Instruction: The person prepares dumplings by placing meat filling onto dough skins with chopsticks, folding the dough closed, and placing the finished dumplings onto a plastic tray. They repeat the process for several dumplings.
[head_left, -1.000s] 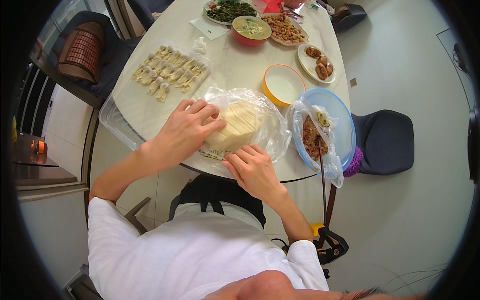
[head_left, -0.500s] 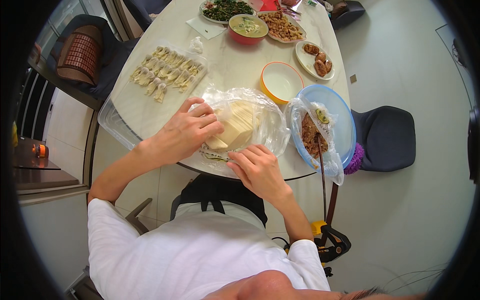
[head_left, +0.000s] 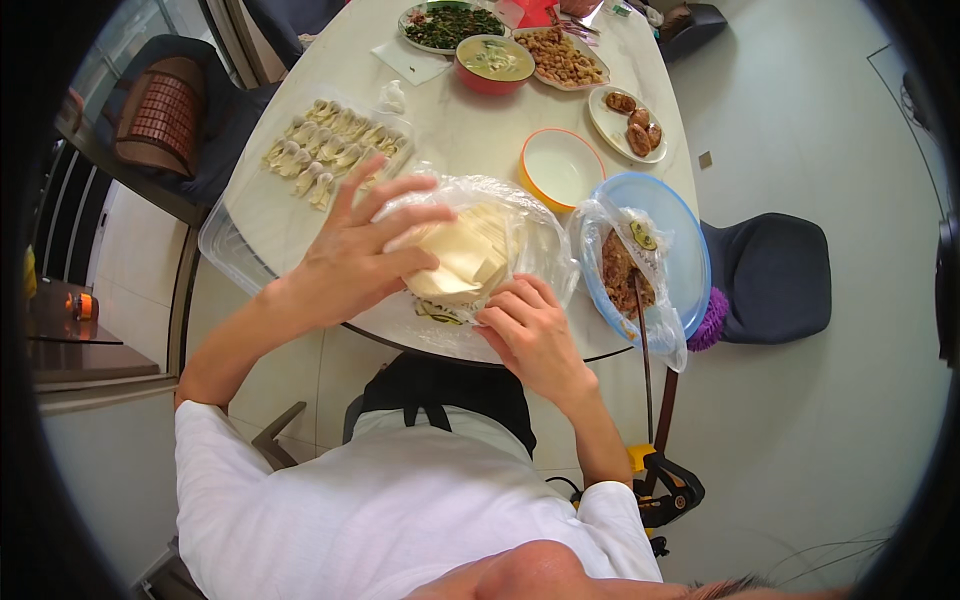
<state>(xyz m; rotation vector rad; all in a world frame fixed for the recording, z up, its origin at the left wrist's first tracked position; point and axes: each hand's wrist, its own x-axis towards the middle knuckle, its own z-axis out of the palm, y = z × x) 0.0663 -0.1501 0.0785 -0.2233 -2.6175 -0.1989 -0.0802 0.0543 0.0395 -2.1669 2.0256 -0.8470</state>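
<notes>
A stack of pale dumpling wrappers (head_left: pixel 465 255) lies in a clear plastic bag (head_left: pixel 545 240) near the table's front edge. My left hand (head_left: pixel 355 250) is open at the stack's left side, fingers spread over the bag, its thumb by the wrappers. At the stack's lower right, my right hand (head_left: pixel 533 335) has its fingers curled closed on the bag's near edge. To the right, a blue basin (head_left: pixel 697 240) holds a plastic bag of brown minced filling (head_left: pixel 618 265), with a thin dark stick (head_left: pixel 645 345) standing in it.
Folded dumplings (head_left: pixel 325 145) sit in rows on a clear tray (head_left: pixel 225 235) at the left. An orange-rimmed bowl (head_left: pixel 562 165) stands behind the bag. Farther back are a red soup bowl (head_left: pixel 490 85), a plate of greens (head_left: pixel 450 22), fried pieces (head_left: pixel 565 55) and a small plate of browned pieces (head_left: pixel 605 118).
My left hand has lifted and spread its fingers, uncovering more of the wrappers. My right hand has shifted slightly right, and the bag's near side has moved with the hands.
</notes>
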